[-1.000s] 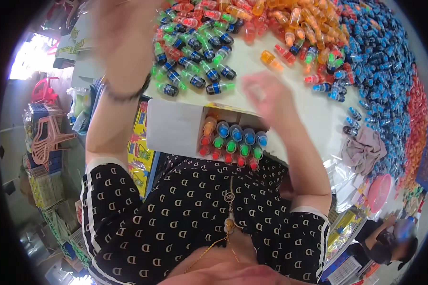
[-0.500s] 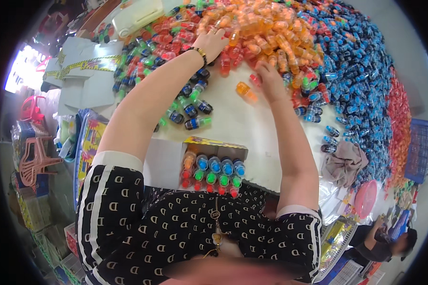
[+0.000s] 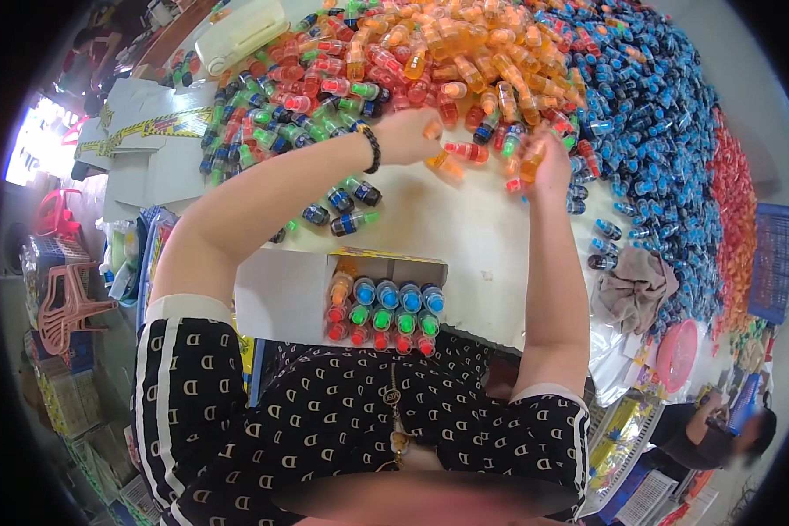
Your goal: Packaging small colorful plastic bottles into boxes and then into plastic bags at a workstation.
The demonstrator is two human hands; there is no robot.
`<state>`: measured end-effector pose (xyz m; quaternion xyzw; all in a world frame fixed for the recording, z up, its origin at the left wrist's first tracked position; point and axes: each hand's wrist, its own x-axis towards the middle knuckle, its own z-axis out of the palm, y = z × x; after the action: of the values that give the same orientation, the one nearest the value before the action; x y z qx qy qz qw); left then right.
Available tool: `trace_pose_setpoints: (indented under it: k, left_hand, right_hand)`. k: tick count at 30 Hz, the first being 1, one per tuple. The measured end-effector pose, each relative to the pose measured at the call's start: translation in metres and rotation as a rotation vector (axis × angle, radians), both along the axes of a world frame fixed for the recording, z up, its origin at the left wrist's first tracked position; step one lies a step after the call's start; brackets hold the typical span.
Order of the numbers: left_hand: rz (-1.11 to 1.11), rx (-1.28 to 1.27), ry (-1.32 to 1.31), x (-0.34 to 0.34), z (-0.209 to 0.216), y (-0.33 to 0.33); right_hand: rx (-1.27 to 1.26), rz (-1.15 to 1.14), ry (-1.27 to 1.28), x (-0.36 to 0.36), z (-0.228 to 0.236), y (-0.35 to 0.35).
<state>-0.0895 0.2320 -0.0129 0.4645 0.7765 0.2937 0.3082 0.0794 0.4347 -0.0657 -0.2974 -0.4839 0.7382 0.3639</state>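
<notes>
My left hand (image 3: 408, 138) is closed at the near edge of the bottle pile, with a small orange bottle (image 3: 432, 130) in its fingers. Just under those fingers is another orange bottle (image 3: 447, 166), blurred. To the right, my right hand (image 3: 550, 165) is wrapped round an orange bottle (image 3: 531, 165). Between the hands lies a red bottle (image 3: 466, 152). Close to my body stands an open carton (image 3: 443, 273) with its white flap (image 3: 282, 296) spread leftward. Rows of upright bottles fill it: blue caps (image 3: 387, 298) behind, green in the middle, red in front, orange at the left end.
Orange bottles (image 3: 465, 44) heap up at the back, with blue bottles (image 3: 657, 131) to the right. Green-capped dark bottles (image 3: 346, 223) lie loose left of centre. A grey cloth (image 3: 637, 285), a pink basin (image 3: 677, 355) and a co-worker (image 3: 706, 430) are at the right.
My left hand has come back from the heap toward the right, with an orange bottle in it. My right hand has shifted right and now holds an orange bottle.
</notes>
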Motion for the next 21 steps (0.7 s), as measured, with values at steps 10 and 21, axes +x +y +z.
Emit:
trace_pose_setpoints:
  k: [10,21]
  left_hand:
    - [-0.415,-0.057,0.839,0.022,-0.053,0.029]
    - [-0.044,-0.12,0.202,0.012,-0.043,-0.004]
  right_hand:
    - [1.144,0.121,-1.144,0.009,-0.009,-0.003]
    - [1.582,0.106,-0.911,-0.033,0.021,0.022]
